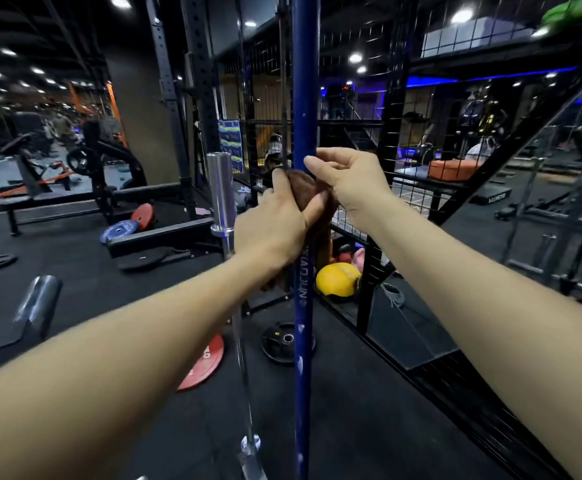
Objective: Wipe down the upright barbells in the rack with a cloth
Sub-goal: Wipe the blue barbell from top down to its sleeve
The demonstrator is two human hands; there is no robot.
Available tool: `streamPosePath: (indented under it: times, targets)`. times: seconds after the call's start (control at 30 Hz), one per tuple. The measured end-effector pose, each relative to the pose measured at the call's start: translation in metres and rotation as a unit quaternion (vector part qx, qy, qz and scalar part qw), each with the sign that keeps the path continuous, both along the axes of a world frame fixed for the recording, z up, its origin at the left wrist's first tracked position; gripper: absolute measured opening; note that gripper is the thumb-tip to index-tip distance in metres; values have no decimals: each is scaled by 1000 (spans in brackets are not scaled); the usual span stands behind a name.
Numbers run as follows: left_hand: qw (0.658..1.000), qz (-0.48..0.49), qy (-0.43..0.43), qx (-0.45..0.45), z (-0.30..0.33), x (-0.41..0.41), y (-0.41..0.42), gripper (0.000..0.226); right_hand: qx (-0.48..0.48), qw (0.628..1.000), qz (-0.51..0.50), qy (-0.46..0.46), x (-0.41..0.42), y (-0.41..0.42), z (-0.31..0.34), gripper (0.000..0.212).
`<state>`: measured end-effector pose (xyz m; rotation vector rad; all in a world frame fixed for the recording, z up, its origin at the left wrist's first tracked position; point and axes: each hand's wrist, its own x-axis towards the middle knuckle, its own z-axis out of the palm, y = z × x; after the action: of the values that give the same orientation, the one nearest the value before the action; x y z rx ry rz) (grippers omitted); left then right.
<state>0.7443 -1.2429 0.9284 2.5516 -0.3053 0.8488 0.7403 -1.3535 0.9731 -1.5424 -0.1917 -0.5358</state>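
A brown cloth (305,199) is pinched closed in the left hand (275,226) against the upright blue barbell shaft (304,98), mid-height, while the right hand (348,178), fingers curled around the cloth's top, spreads it for wrapping.

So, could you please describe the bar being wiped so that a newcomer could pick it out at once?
Look just in front of the black wire-mesh cage wall, where several bars stand upright. It is the tall blue barbell in the middle, with a brown cloth pressed on it by both hands. The silver barbell beside it is bare chrome; only this one is blue with lettering down its shaft.
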Motion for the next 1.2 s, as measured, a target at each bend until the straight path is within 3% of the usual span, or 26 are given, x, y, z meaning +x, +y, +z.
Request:
streamPosePath:
  times: [0.1,0.17,0.37,0.47,0.6,0.67,1.07,1.2]
  targets:
    - [1000,19,0,-25,-12,-1,-4,71,-1,1000,-7,-4,-1,3,-1,21]
    - [999,17,42,-18,-43,-6,-7,70,8,1000,-2,-8,2,2,-6,10]
    - [990,5,138,32,-95,-14,-7,73,-7,1000,-14,-16,4,-8,-36,11]
    - [991,-13,113,69,-75,-15,2,75,8,1000,10,16,-1,-7,-48,7]
    - [999,-21,6,29,-23,-5,8,74,-20,1000,0,24,-5,-6,-40,10]
    - [1000,-15,-4,12,-20,-5,5,71,-56,998,-1,18,-5,-6,-35,7]
    - [974,-7,218,66,-133,-21,4,76,-49,998,18,27,2,-13,-60,9]
    - [983,-20,175,57,-105,-29,11,75,-55,998,9,24,-4,-10,-62,11]
